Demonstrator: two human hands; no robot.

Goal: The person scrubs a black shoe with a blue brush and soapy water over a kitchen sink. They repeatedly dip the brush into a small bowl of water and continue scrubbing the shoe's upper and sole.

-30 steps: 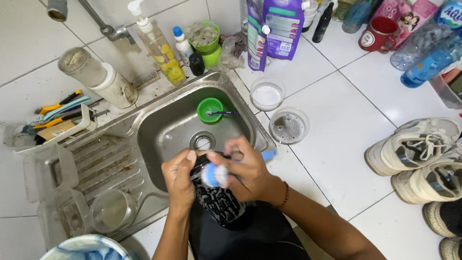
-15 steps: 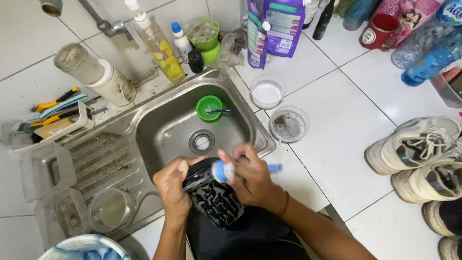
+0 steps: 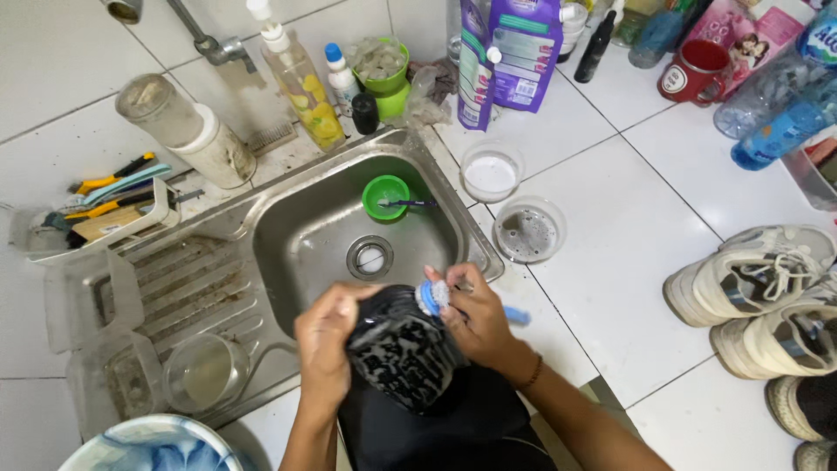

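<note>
My left hand [image 3: 324, 344] grips the near side of a black shoe [image 3: 403, 353] with pale soapy streaks, held over the front edge of the steel sink [image 3: 296, 235]. My right hand [image 3: 475, 318] holds a blue brush [image 3: 433, 296] whose foamy head presses on the upper right end of the shoe, while its handle sticks out to the right. In the basin sits a green cup [image 3: 385, 197] with a small brush lying across it, beside the drain [image 3: 370, 257].
White sneakers [image 3: 750, 275] lie on the tiles at right. Two clear tubs [image 3: 490, 172] [image 3: 528, 230] stand right of the sink. Behind are a purple detergent bag [image 3: 501, 52], a soap bottle [image 3: 296, 78], a red mug [image 3: 695, 70]; a tool tray [image 3: 105, 209] and a glass [image 3: 202, 371] at left.
The brush head has slid up and to the right along the shoe. Both hands and the shoe have shifted slightly right; the shoe has turned a little.
</note>
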